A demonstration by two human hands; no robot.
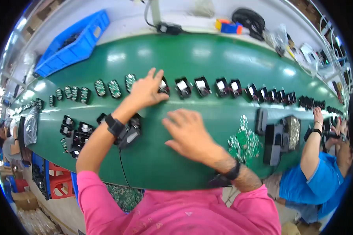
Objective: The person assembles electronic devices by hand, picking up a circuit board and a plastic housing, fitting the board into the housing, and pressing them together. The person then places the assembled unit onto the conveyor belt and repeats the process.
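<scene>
My left hand (146, 91) reaches to the row of black plastic cases across the green bench. Its fingers are spread, with thumb and index finger on either side of a black case (164, 86); whether they press on it is hard to see. Left of that hand stands a case with a green circuit board (130, 81). My right hand (190, 133), slightly blurred, hovers over the bench with its fingers apart and nothing in them. Beyond it are open black cases with white labels, such as one case (182, 87) and another case (202, 86).
Loose green circuit boards (245, 144) lie in a pile to the right, beside a black device (273, 144). More black cases (84, 131) cluster near my left forearm. A blue bin (72, 45) stands far left. A co-worker in a blue shirt (313, 180) works at the right.
</scene>
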